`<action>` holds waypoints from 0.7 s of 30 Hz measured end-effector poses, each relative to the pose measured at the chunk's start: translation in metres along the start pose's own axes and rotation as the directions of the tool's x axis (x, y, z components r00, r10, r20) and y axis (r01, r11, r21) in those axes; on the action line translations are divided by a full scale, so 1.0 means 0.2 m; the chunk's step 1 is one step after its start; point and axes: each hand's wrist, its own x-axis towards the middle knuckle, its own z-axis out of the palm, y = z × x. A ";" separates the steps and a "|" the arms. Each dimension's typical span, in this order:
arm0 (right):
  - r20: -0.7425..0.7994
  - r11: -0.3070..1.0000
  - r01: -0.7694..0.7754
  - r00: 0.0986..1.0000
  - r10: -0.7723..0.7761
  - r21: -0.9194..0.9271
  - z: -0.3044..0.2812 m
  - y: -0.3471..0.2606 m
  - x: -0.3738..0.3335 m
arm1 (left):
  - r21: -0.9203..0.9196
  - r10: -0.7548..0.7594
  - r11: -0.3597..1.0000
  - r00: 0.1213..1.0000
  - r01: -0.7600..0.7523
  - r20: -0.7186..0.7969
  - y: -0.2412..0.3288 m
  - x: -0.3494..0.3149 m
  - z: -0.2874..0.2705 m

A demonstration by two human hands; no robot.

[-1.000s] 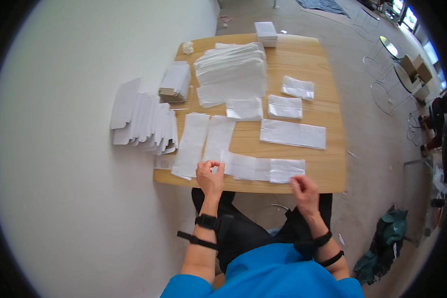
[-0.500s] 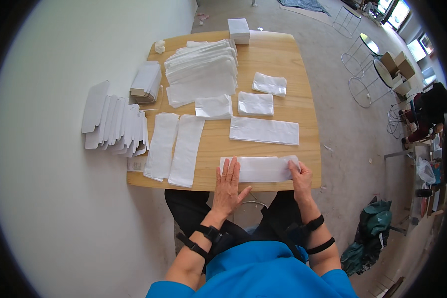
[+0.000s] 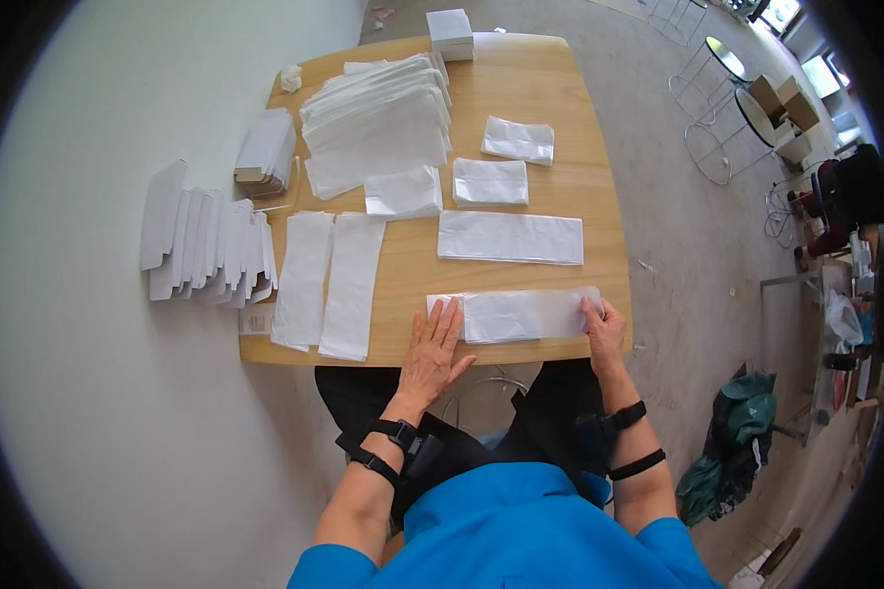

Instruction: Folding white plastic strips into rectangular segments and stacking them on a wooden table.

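At the table's near edge, a thin white translucent sleeve [image 3: 506, 314] lies lengthwise from left to right. My right hand [image 3: 605, 329] pinches its right end between thumb and fingers. Under it are more white folded strips, whose left end shows beside my left hand [image 3: 432, 353]. That hand is open, with its fingers stretched flat over the left end. Just beyond lies another long white folded strip [image 3: 511, 239]. Two long strips [image 3: 352, 287] lie side by side to the left. Whether the material is paper or plastic, I cannot tell.
On the wooden table [image 3: 589, 187] stand a big pile of white sheets [image 3: 378, 128], several short folded packets [image 3: 489, 183] and a white box stack [image 3: 450, 35]. Flat white cartons [image 3: 211, 245] line the left side by the wall. Stools [image 3: 727, 59] stand at the right.
My right hand has drawn the top sleeve rightward, so its left edge now lies clear of my left fingers and the strips beneath show. My left hand stays flat on the left end.
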 end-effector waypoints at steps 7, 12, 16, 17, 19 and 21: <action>-0.044 0.994 0.047 0.998 -0.052 -0.099 -0.01 0.06 0.04 | 0.061 0.040 0.997 0.999 -0.041 0.020 -0.01 -0.01 0.01; -0.098 0.973 0.076 0.990 -0.100 -0.218 -0.02 0.09 0.07 | 0.118 0.085 0.989 0.996 -0.089 0.041 -0.01 0.00 0.00; -0.176 0.925 0.073 0.973 -0.148 -0.374 -0.04 0.13 0.08 | 0.131 0.104 0.985 0.993 -0.111 0.059 -0.01 0.01 0.00; -0.186 0.924 0.073 0.971 -0.152 -0.375 -0.05 0.13 0.09 | 0.128 0.114 0.984 0.992 -0.121 0.057 -0.01 0.01 0.01; -0.206 0.858 0.082 0.955 -0.213 -0.507 -0.05 0.10 0.08 | 0.132 0.106 0.985 0.993 -0.112 0.057 -0.01 0.01 0.01; -0.209 0.838 0.062 0.956 -0.206 -0.542 -0.06 0.07 0.08 | 0.143 0.104 0.983 0.992 -0.113 0.071 -0.01 0.01 0.00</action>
